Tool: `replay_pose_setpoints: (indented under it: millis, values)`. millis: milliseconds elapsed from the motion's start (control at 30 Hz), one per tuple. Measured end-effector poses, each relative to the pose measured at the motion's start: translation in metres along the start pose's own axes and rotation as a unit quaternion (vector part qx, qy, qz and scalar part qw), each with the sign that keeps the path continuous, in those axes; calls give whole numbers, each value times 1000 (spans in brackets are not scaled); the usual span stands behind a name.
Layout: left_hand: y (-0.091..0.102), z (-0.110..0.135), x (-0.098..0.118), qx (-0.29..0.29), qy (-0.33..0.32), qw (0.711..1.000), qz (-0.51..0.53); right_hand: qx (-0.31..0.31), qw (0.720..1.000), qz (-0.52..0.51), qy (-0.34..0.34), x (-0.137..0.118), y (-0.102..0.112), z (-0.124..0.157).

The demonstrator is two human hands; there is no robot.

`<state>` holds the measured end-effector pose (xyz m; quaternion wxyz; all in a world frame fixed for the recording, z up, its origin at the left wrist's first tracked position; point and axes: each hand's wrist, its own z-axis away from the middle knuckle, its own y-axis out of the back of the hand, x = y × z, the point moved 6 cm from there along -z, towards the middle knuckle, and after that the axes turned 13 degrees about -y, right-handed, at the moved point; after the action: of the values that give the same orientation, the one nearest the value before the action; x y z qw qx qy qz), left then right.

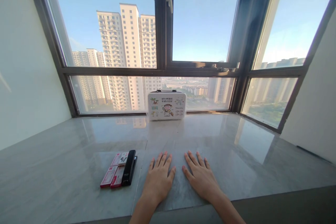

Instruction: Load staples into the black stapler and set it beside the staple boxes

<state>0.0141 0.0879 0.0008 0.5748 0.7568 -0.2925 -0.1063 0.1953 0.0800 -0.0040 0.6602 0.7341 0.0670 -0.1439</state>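
My left hand [158, 178] lies flat, palm down, on the grey marble sill [223, 147], fingers stretched out and holding nothing. My right hand [200, 176] lies flat beside it, a small gap between the two, also holding nothing. Just left of my left hand a black stapler [129, 167] rests on the sill, with red and white staple boxes [113, 173] against its left side. Neither hand touches them.
A small white case [167, 105] with cartoon prints and the word TRAVEL stands upright at the back against the window glass. Dark window frames [163, 42] rise behind it. White walls close in the sill on the left and right.
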Motion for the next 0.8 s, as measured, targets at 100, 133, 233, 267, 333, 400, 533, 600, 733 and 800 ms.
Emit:
replay_pose_setpoints:
  millis: [100, 133, 233, 267, 333, 400, 533, 600, 733, 800]
  values:
    - [-1, -1, 0, 2, 1, 1000, 3, -1, 1000, 0, 1, 1, 1, 1]
    - [-1, -2, -1, 3, 0, 1000, 3, -1, 1000, 1, 1, 1, 2, 1]
    - [-1, -2, -1, 3, -1, 1000, 3, 1, 1000, 1, -1, 1, 2, 2]
    - [-1, -1, -1, 3, -1, 1000, 2, 2, 1000, 0, -1, 1, 2, 2]
    - [-1, -1, 0, 2, 0, 1000, 0, 2, 1000, -1, 1, 0, 3, 2]
    - [-1, -1, 0, 0, 0, 1000, -1, 0, 1000, -3, 0, 0, 2, 2]
    - [-1, -2, 0, -2, 1, 1000, -1, -1, 1000, -2, -1, 1, 2, 2]
    - [0, -2, 1, -1, 1, 1000, -1, -1, 1000, -2, 1, 1, 1, 1]
    - [1, -2, 1, 1, 0, 1000, 1, 4, 1000, -4, 3, 2, 1, 1]
    - [1, -1, 1, 3, 0, 1000, 5, 6, 1000, -7, 5, 2, 1, 2]
